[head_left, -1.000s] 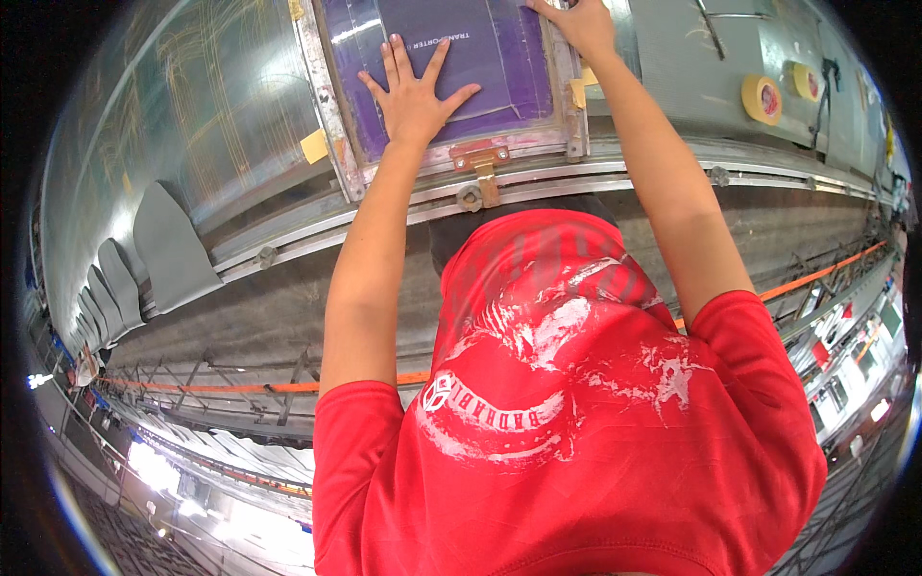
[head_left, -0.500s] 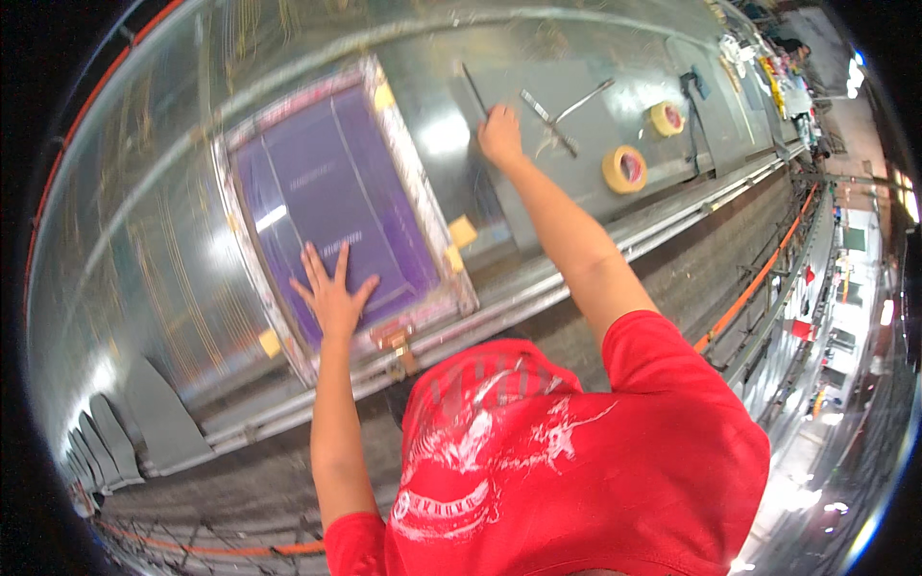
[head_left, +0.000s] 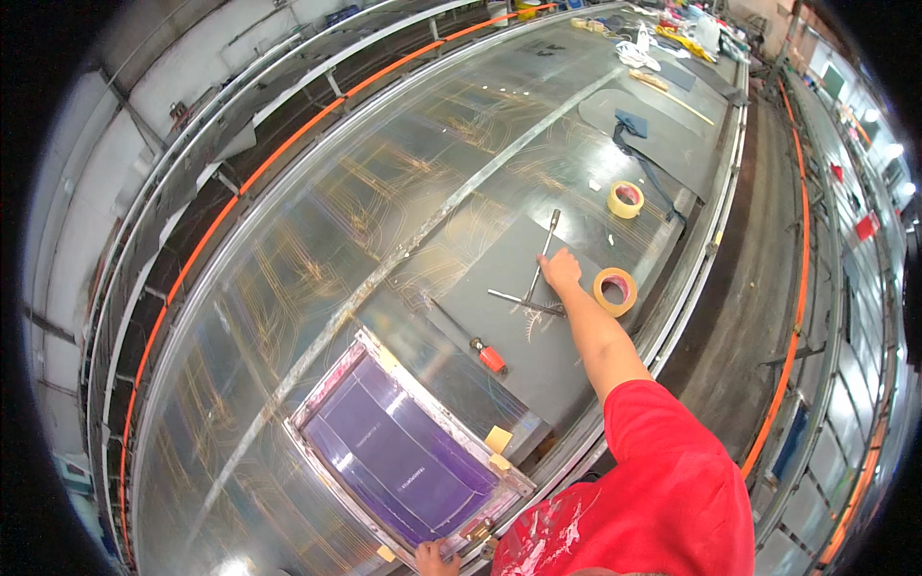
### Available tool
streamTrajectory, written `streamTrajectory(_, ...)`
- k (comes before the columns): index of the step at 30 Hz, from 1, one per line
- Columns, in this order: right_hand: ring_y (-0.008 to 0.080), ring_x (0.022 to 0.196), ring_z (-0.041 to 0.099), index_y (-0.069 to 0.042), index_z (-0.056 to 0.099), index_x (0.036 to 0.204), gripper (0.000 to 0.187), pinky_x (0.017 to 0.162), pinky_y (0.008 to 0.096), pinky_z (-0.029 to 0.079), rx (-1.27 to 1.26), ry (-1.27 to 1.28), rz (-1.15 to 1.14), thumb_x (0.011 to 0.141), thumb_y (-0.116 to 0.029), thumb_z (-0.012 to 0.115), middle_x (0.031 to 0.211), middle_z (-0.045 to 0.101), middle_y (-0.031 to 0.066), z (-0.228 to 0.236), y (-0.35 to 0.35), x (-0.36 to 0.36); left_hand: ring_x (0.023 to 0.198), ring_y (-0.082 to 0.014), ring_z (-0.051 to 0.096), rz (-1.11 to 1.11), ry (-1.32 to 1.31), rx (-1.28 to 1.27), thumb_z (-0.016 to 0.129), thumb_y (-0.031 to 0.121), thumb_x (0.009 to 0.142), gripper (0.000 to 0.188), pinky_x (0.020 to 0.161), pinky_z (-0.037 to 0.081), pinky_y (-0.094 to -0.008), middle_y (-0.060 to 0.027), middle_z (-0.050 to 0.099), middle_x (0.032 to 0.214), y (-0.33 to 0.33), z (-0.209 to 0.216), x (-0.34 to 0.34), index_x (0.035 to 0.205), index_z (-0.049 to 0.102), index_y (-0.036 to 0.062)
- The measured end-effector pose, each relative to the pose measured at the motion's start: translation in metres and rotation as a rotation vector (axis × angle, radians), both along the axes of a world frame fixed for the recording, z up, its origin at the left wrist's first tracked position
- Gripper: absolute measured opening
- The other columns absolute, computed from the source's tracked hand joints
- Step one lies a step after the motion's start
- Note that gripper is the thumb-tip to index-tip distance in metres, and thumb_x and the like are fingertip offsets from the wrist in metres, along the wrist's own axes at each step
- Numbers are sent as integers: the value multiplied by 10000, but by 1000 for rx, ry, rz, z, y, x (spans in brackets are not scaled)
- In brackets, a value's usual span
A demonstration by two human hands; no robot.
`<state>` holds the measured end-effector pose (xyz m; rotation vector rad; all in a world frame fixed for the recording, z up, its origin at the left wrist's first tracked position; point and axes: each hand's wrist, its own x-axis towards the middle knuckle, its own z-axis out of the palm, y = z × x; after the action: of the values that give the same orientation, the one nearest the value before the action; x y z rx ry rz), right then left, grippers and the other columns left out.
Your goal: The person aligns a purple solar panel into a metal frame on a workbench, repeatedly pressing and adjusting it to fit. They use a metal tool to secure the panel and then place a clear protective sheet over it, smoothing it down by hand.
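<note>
Along a long glass-topped worktop (head_left: 317,259), our right hand (head_left: 559,270) closes its fingers on a metal T-handle tool (head_left: 538,278); our left hand (head_left: 434,557) grips the purple printing screen (head_left: 408,461) frame's near edge.

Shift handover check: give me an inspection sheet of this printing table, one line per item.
Surface: long glossy table, streaked with thin yellowish lines.
Job's things: metal cross-shaped tool on a dark grey sheet; purple-meshed screen frame near the front edge.
Clutter: two tape rolls, a red-handled screwdriver, mixed items at the far end.
Hands: right hand rests on the cross tool; left hand at the frame's near corner, grip unclear.
Cables: a dark strap or cord; which, not clear.
Surroundings: orange rails and metal racks on both sides.
</note>
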<state>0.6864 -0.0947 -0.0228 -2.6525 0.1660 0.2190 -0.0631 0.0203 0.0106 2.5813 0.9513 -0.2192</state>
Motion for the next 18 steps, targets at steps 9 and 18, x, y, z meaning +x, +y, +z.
streamTrajectory(9,361,980,732,-5,704,1080,412,865,457,588,76,-76,140,885,-367,675,1043,731,244,6,-14,18,1027,-427,566,-165,78,16,664,407,823,548,860,430,-580,-178,582,1126,29,-16,28,1328,613,200)
streamTrajectory(18,170,480,617,-61,524,1326,387,442,296,493,1582,165,191,1083,-362,497,648,601,52,201,-103,-176,1077,-451,566,-243,-127,345,776,408,732,725,947,443,-578,-230,592,1200,41,152,15,1378,591,137)
